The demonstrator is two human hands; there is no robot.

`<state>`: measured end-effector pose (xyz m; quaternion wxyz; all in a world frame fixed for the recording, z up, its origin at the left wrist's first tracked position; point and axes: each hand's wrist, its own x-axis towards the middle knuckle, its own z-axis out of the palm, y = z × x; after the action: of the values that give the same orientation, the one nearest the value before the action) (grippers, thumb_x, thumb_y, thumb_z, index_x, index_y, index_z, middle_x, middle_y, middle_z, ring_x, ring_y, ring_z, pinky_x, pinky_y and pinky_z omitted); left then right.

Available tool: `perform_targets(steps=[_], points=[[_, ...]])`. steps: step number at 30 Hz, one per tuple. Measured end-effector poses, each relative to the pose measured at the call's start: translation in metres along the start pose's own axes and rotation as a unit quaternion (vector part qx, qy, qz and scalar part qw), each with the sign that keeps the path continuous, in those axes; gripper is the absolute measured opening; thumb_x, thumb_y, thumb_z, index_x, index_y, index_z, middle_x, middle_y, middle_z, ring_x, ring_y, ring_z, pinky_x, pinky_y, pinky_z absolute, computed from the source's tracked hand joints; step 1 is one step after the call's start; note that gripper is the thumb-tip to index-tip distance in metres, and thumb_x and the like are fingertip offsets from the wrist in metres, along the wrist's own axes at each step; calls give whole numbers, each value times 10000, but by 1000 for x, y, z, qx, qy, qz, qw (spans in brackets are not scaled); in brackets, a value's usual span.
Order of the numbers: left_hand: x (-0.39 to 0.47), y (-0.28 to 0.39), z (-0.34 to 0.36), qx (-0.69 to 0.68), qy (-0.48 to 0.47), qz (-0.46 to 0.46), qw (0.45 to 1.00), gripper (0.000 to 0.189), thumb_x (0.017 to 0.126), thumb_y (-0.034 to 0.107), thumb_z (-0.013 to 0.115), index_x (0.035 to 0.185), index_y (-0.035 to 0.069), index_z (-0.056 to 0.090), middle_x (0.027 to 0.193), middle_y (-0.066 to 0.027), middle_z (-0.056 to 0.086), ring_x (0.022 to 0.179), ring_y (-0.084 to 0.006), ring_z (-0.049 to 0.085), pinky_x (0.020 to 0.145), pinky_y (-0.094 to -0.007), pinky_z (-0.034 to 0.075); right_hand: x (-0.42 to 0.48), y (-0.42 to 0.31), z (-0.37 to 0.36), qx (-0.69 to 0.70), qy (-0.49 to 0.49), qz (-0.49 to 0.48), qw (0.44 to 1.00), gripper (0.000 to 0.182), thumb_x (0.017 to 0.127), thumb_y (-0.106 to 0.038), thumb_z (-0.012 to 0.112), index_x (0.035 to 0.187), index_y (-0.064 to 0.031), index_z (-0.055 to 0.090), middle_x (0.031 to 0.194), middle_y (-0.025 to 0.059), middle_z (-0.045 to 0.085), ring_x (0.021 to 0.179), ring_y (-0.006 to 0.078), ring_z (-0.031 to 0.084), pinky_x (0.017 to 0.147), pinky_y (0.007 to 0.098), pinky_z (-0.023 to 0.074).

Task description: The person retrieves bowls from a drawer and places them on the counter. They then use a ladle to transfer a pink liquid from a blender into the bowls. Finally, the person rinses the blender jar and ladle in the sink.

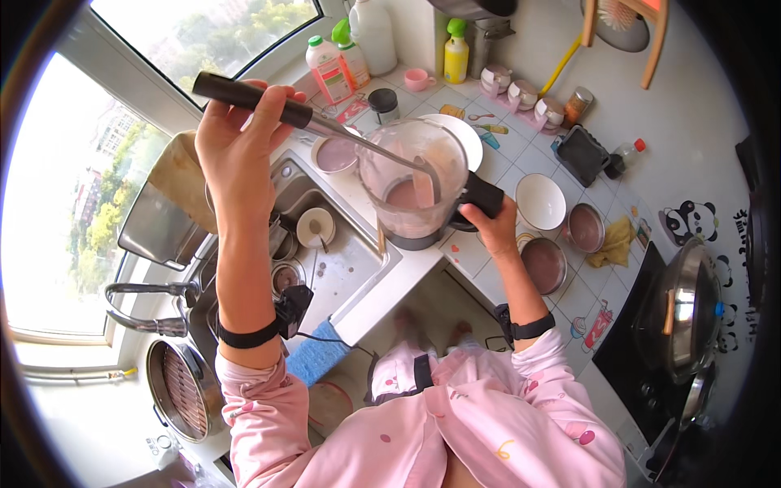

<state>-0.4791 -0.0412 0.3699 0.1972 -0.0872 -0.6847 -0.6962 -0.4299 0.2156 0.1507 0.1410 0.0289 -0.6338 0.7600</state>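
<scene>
My left hand (241, 140) is raised over the sink's far side, its fingers around the dark handle of a long metal kitchen utensil (366, 144). The utensil's head reaches inside a clear blender jug (372, 171), and whether it is a ladle or a spatula cannot be told. Pinkish-brown residue coats the jug's walls, with brownish liquid (407, 194) at the bottom. My right hand (495, 229) grips the jug's black handle (483, 194). The jug's dark base is at the counter corner beside the sink.
Left is a steel sink (351, 287) holding a white bowl (312, 227) and other dishes. Bowls of brownish liquid (335, 152) (544, 266) (584, 227), a white bowl (540, 201) and a white plate (470, 143) surround the jug. A lidded wok (683, 311) stands on the black cooktop (628, 341).
</scene>
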Motion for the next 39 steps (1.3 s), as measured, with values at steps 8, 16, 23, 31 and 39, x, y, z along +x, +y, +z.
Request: perform_targets(steps=[8, 16, 23, 31, 39], points=[[22, -33, -56, -95, -1, -38, 995, 229, 872, 71, 626, 1024, -54, 508, 947, -195, 638, 901, -281, 659, 765, -322, 575, -5, -10, 48, 4, 160, 8, 987, 328, 707, -264, 821, 803, -17, 629, 719, -25, 586, 608, 42, 491, 533, 200, 399], [30, -29, -83, -155, -29, 1, 987, 201, 915, 75, 559, 1058, -60, 518, 1010, -217, 619, 972, -329, 632, 824, -374, 568, -6, -65, 62, -134, 132, -71, 980, 362, 660, -262, 844, 775, -8, 613, 714, -26, 586, 639, 47, 489, 572, 213, 405], [23, -22, -70, -262, -67, -10, 963, 200, 937, 95, 524, 1080, -44, 512, 1035, -209, 615, 1020, -341, 611, 865, -396, 550, -22, -158, 30, -157, 147, -56, 975, 356, 682, -238, 824, 894, -1, 664, 813, 13, 654, 729, 80, 575, 692, 228, 458], [-16, -22, 18, -346, -88, -124, 926, 151, 939, 99, 524, 1036, -16, 504, 1001, -175, 627, 973, -297, 634, 828, -381, 557, -60, -247, -38, -244, 198, -50, 948, 342, 695, -314, 807, 774, -36, 623, 624, -30, 547, 478, 37, 417, 439, 188, 309], [-66, -43, 110, -345, -104, -201, 911, 131, 934, 114, 538, 1001, 2, 526, 1010, -163, 625, 998, -292, 632, 803, -362, 573, -85, -271, -117, -350, 217, 3, 911, 281, 722, -275, 789, 799, -35, 664, 612, -61, 518, 483, 20, 376, 440, 187, 273]])
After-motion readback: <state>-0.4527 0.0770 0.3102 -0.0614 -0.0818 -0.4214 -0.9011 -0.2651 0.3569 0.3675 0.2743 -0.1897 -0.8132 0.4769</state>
